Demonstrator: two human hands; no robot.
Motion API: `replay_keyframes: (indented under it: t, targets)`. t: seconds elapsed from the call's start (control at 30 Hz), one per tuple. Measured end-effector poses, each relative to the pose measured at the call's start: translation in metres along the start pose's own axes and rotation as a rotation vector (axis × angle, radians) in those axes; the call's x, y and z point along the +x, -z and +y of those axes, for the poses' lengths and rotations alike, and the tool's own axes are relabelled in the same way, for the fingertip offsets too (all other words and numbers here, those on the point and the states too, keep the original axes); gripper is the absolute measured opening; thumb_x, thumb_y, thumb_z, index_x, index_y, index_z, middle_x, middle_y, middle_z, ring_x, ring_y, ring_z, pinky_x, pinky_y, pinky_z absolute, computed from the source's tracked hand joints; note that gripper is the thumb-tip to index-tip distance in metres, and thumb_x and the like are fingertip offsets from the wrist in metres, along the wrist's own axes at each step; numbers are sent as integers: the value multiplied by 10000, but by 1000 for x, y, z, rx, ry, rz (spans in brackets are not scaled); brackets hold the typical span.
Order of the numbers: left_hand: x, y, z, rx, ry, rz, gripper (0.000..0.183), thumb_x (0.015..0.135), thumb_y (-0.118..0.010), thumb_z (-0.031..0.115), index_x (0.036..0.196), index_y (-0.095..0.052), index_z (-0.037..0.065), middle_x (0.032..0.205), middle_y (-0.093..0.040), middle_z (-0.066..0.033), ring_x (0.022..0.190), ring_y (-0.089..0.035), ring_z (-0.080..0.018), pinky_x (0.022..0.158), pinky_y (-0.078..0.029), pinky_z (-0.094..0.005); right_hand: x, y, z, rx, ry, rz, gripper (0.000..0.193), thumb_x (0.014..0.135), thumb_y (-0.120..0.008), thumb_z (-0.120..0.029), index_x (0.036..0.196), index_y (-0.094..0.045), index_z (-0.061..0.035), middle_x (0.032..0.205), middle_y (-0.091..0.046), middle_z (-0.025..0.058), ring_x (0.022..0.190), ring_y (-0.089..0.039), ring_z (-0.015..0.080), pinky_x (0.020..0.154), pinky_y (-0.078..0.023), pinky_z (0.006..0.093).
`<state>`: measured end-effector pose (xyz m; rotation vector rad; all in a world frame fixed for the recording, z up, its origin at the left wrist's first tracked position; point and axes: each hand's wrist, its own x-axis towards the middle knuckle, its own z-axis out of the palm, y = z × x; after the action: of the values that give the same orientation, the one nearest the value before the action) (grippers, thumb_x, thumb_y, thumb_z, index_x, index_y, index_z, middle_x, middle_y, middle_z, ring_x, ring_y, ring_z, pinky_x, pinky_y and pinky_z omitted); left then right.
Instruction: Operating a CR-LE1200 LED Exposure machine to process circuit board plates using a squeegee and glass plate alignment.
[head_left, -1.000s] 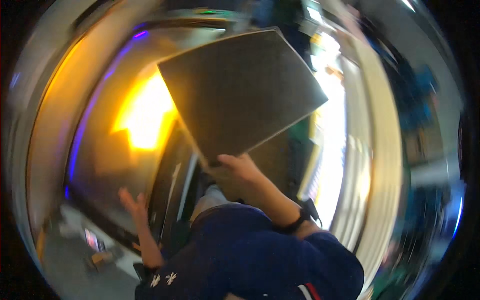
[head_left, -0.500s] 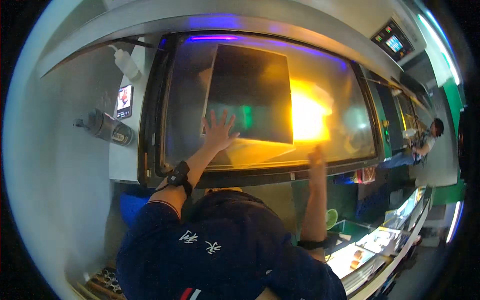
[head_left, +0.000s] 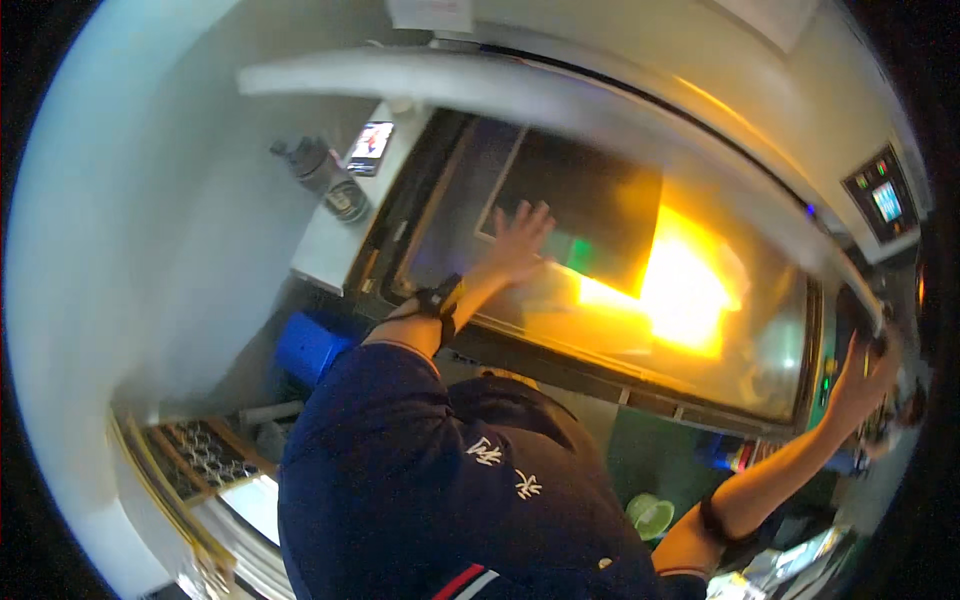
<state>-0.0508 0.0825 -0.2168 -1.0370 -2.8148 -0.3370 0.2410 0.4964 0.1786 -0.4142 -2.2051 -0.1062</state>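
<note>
A dark rectangular sheet (head_left: pixel 610 190) lies on the glass bed (head_left: pixel 740 370) of a lit exposure machine, over a bright yellow glow. My left hand (head_left: pixel 522 240) rests on the sheet's near left part, fingers spread, palm down. Above the bed slants the machine's pale, blurred lid (head_left: pixel 560 105), its front bar running from upper left to right. My right hand (head_left: pixel 866 378) is raised at the bar's right end, fingers curled around a dark piece there that looks like a handle. Motion blur softens that grip.
On the white side ledge (head_left: pixel 330 250) stand a dark bottle (head_left: pixel 330 185) and a lit phone (head_left: pixel 371 146). A control panel (head_left: pixel 884 196) is on the right wall. Below are a blue bin (head_left: pixel 310 348) and a green basket (head_left: pixel 650 516). A co-worker is partly hidden behind my right hand.
My right hand has gone from the bed's front edge out to the lid's right end. The lid bar now hangs lower over the bed. My left hand stays on the sheet as the view turns.
</note>
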Motion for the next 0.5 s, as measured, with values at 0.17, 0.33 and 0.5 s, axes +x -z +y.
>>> replay_keyframes:
  t: [0.17,0.33,0.5]
  targets:
    - [-67,104,83,-730,-77,-764,731,925,-550,564,1453,-424,74,1452,-467,-184,1349,-418,-342,1169,-241,-473,-128,7,-26,-100,36,-230,212,672,-744,-131,754,-560,-64,732,-541,129,764,-547,348,810,-432,471]
    - [-150,155,93,-1448,-383,-778,706,953,-555,504,1463,-419,34,1437,-512,-149,1358,-441,-287,1167,-247,-410,-243,-23,-11,-44,41,-675,233,626,-812,-304,670,-675,-122,647,-618,105,611,-606,326,573,-437,432]
    - [-133,163,61,-1986,-228,-632,656,943,-589,467,1373,-515,-23,1402,-536,-162,1278,-507,-277,1102,-349,-396,-370,-111,-9,-240,120,-1441,277,708,-779,-340,801,-735,-83,793,-700,160,764,-698,343,709,-547,458]
